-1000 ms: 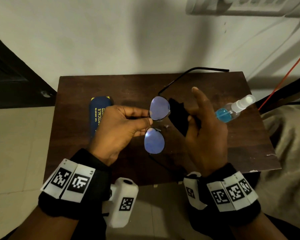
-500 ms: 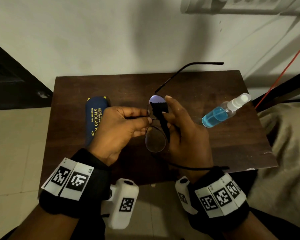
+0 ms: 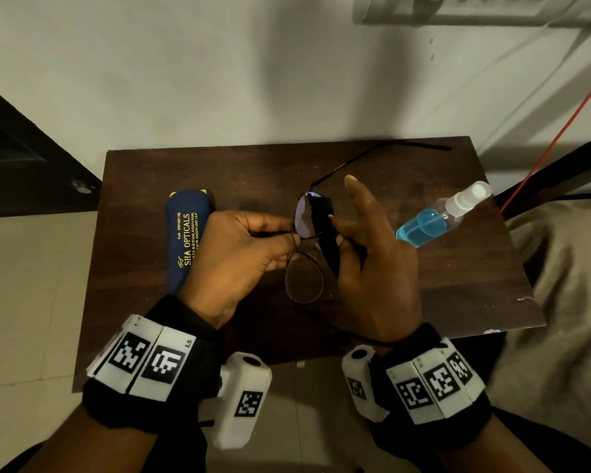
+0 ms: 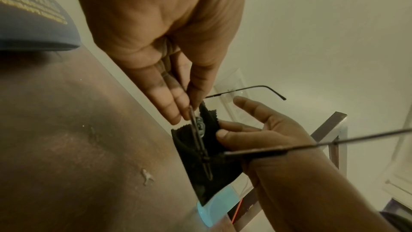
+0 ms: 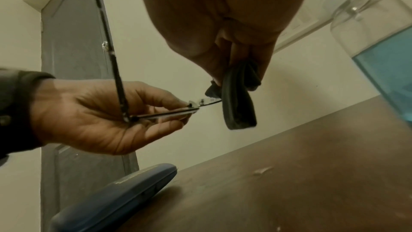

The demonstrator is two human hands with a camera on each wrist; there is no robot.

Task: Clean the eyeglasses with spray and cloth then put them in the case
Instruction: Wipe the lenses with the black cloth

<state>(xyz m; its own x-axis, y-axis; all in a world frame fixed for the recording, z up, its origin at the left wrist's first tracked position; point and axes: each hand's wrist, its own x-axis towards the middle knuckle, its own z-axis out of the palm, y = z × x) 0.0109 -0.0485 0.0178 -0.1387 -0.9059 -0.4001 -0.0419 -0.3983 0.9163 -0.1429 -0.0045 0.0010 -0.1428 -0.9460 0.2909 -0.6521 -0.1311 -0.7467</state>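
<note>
Head view: left hand (image 3: 234, 257) pinched eyeglasses (image 3: 304, 254) at bridge, above counter (image 3: 458, 285). Right hand (image 3: 376, 268) pinched black cloth (image 3: 325, 230) over far lens, index finger raised. Blue case (image 3: 186, 237) lay on counter left of eyeglasses, spray bottle (image 3: 440, 216) right of them.

Left wrist view: left hand (image 4: 160, 41) fingertips gripped eyeglasses (image 4: 198, 138) edge-on; cloth (image 4: 205, 165) wrapped behind frame, held by right hand (image 4: 256, 135).

Right wrist view: cloth (image 5: 239, 105) folded over lens edge; left hand (image 5: 100, 117) held frame; case (image 5: 111, 198) below eyeglasses (image 5: 160, 114).
</note>
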